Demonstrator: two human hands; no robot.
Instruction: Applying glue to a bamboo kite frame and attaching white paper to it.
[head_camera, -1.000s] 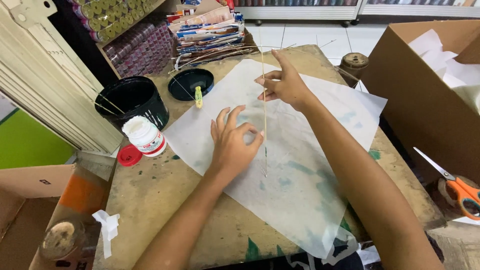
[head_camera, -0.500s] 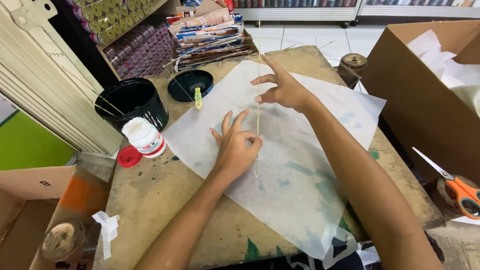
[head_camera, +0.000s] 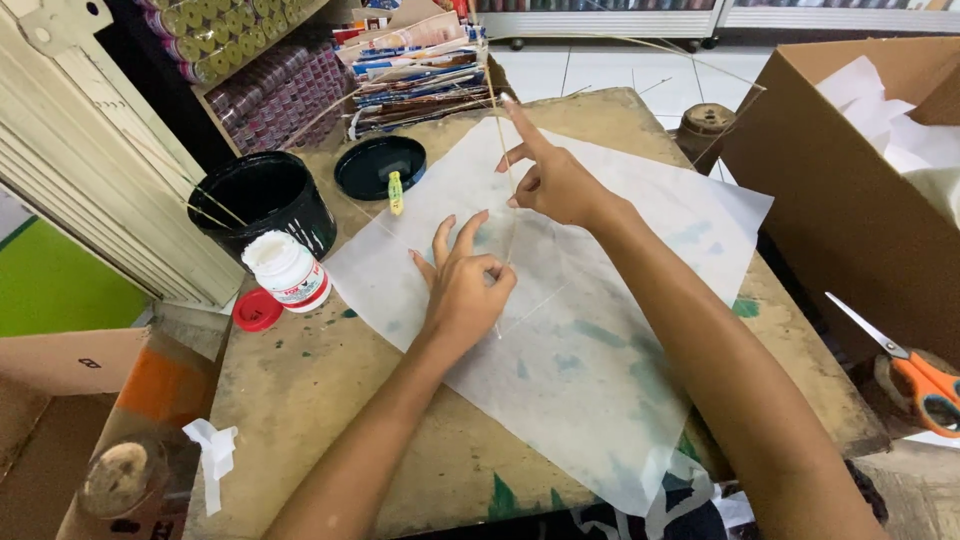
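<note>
A thin stick (head_camera: 510, 215) is laid lengthwise over a translucent white sheet (head_camera: 580, 330) spread on the worn table (head_camera: 330, 400). The stick is pinched near its lower part between thumb and bent forefinger of the left hand (head_camera: 462, 285), whose other fingers are spread and pressed on the sheet. Its upper part is held by the right hand (head_camera: 553, 180), forefinger stretched up along it, thumb and remaining fingers curled against it. The sheet is seen as a tilted square, faintly green-blotched where the table's paint shows through, with one corner hanging over the near table edge and another reaching the right edge.

To the left, a black tub (head_camera: 262, 205) is seen holding several more thin sticks; its flat black lid (head_camera: 378, 166) lies beside it, with a small yellow-green tube (head_camera: 396, 192) at the lid's rim. A white glue bottle (head_camera: 287, 270) stands open just in front of the tub, its red cap (head_camera: 257, 309) on the table next to it. A pile of packets (head_camera: 420, 70) sits at the far edge. On the right, a cardboard box (head_camera: 850, 200) is filled with white paper, and orange-handled scissors (head_camera: 915, 375) lie below it. Bare tabletop is left in front of the bottle and cap.
</note>
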